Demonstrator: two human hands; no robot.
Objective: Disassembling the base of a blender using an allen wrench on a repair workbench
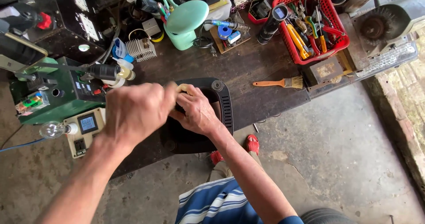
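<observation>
Nearest us, our left hand (135, 111) and right hand (197, 111) meet over the black casing (223, 104), which overhangs the near edge of the workbench (261, 80). Both clench a small pale part (182, 88); whether either grips firmly we cannot tell. A slip could tip the casing floorward. Beyond the casing, the paintbrush (279, 83) might get knocked.

I see a black casing (223, 104), a red basket (330, 42), an orange-handled brush (279, 83), a mint-green lamp (186, 22) and blue-and-white striped cloth (217, 204).
</observation>
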